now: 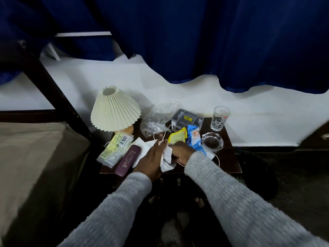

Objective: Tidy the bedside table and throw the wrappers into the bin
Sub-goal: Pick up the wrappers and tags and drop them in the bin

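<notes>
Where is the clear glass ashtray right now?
In the head view, the clear glass ashtray sits on the right part of the dark bedside table, in front of the clear drinking glass and just right of the blue wrapper.

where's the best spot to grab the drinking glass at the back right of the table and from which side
Take the drinking glass around its plain upper wall, above the cut pattern at the base, coming from the right. It stands upright at the table's back right corner with that side open, while the ashtray sits just in front and the grey organiser lies to its left. A wrap-round grip looks steadiest.
</notes>
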